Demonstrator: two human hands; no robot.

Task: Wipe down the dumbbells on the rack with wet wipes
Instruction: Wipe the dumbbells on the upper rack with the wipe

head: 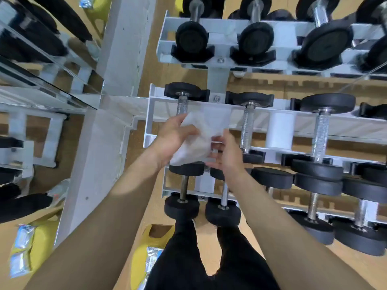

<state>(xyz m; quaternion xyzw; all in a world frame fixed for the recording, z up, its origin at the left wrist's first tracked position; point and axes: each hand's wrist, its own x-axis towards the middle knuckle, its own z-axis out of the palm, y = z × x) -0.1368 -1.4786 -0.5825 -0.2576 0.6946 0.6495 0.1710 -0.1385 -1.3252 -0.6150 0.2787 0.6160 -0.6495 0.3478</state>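
A white wet wipe is held spread and crumpled between both hands above the left end of the white metal rack, which is seen from above in three tiers. The wipe's left edge is gripped by the left hand, whose fingers are curled round it. Its lower right part is pinched by the right hand, whose fingers are partly seen through the thin sheet. The wipe is placed over the middle tier, in front of the leftmost middle dumbbell, so that the lower stretch of its knurled handle is hidden; whether the wipe touches that handle cannot be told. Just to the right on the same tier a second dumbbell and a larger third dumbbell are seated in black cradles. On the top tier a row of upper dumbbells is seen end-on, and on the lowest tier two small dumbbells are set side by side beneath the forearms. Black trousers are seen at the bottom, and beside them on the wooden floor a yellow bag is lying with a packet showing in it. A mirror is mounted at the left, and the rack and bag are reflected in it.
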